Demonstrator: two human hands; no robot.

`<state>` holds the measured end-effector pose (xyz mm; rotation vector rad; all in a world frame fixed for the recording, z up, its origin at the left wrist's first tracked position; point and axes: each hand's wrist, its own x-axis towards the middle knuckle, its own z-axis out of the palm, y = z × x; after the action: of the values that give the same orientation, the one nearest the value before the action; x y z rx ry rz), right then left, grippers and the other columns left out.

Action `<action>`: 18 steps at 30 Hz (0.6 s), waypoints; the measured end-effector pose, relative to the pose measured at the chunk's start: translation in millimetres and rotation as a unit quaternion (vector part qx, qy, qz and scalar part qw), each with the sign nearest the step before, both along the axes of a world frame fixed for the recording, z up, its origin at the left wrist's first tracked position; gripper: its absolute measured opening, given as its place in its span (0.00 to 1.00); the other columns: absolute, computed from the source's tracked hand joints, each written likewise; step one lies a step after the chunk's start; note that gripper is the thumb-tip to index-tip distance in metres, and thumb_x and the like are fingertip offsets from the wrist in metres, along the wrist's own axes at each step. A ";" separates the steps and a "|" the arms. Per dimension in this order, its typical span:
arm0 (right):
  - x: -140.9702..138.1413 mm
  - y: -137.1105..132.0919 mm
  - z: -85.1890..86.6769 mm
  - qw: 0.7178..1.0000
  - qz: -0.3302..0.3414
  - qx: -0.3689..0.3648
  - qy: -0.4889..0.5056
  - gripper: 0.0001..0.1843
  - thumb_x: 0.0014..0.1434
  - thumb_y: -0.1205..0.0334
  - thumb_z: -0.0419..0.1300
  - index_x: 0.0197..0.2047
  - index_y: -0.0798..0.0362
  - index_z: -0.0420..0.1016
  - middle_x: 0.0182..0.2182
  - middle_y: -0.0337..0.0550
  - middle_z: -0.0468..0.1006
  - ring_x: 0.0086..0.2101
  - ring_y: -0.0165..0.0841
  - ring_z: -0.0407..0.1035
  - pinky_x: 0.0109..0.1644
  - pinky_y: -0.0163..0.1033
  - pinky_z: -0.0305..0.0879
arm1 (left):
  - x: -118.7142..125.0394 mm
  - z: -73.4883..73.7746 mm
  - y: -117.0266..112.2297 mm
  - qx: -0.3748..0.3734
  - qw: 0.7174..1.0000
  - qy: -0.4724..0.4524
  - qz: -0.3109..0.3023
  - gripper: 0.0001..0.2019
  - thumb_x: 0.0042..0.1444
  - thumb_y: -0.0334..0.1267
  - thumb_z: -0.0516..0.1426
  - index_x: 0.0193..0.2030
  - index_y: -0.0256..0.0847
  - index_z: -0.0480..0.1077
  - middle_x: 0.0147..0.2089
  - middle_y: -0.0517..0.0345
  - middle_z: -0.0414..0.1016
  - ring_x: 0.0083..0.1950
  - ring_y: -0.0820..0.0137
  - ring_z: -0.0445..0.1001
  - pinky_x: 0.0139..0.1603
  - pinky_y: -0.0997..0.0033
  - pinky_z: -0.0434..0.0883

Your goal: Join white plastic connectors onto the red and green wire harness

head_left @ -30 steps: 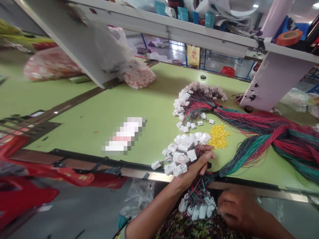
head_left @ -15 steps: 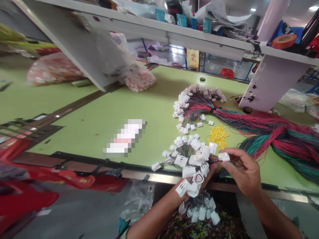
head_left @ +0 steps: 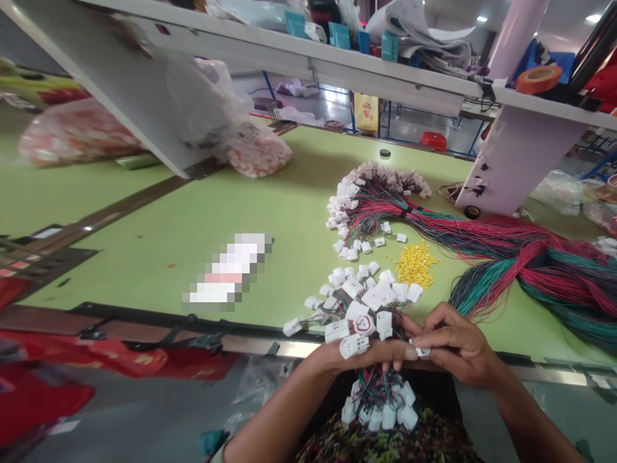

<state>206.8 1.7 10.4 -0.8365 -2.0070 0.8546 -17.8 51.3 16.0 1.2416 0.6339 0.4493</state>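
Note:
My left hand (head_left: 359, 355) grips a bundle of coloured wires with white plastic connectors (head_left: 354, 302) fanned out above the fingers, at the near edge of the green table (head_left: 144, 212). More white connectors (head_left: 380, 411) from the same bundle hang below the hand, over my lap. My right hand (head_left: 456, 344) comes in from the right and pinches a small white connector (head_left: 422, 351) between fingertips and thumb, close to the left hand's fingers. Beyond them lie a heap of small yellow pieces (head_left: 415, 263) and a large red and green wire harness (head_left: 525, 273), whose connectors curve in an arc (head_left: 354, 206).
A white shelf (head_left: 289, 48) runs overhead, holding papers and teal boxes, on a lilac support (head_left: 515, 161). A clear bag of white parts (head_left: 258, 154) rests at the far table edge. A blurred white patch (head_left: 226, 273) lies mid-table. Red cloth (head_left: 96, 360) hangs at lower left.
My right hand has risen from near my lap and now pinches a small connector beside the left hand. The bundle's connectors have fanned out, and the view has shifted slightly.

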 end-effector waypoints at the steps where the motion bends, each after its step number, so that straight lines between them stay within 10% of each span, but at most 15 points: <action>1: 0.9 -1.4 -3.9 1.000 -0.007 -0.016 0.010 0.16 0.67 0.63 0.62 0.55 0.38 0.80 0.41 0.41 0.76 0.41 0.34 0.73 0.47 0.42 0.74 | -0.2 -1.4 -1.0 0.007 1.000 0.001 0.008 0.14 0.47 0.50 0.71 0.30 0.41 0.81 0.21 0.58 0.73 0.20 0.71 0.65 0.20 0.72 0.63; 9: 24.7 38.6 -27.7 0.959 -0.258 -0.076 -0.087 0.06 0.64 0.61 0.61 0.38 0.51 0.78 0.32 0.41 0.78 0.31 0.33 0.71 0.38 0.38 0.70 | 12.5 -12.0 -8.4 -0.005 0.943 -0.046 0.331 0.13 0.48 0.45 0.71 0.37 0.41 0.81 0.23 0.60 0.71 0.22 0.74 0.59 0.22 0.70 0.56; 18: 25.2 77.0 -40.5 0.932 -0.210 -0.043 -0.291 0.10 0.62 0.71 0.58 0.42 0.52 0.81 0.38 0.45 0.78 0.37 0.36 0.73 0.44 0.39 0.65 | 17.1 -23.9 -6.9 -0.058 0.926 -0.093 0.362 0.16 0.47 0.45 0.72 0.39 0.39 0.79 0.24 0.62 0.68 0.22 0.76 0.55 0.24 0.70 0.51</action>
<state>232.0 78.6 -30.1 -1.6505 -2.1553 0.4747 -0.7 44.4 -7.9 0.8049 0.9360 1.1142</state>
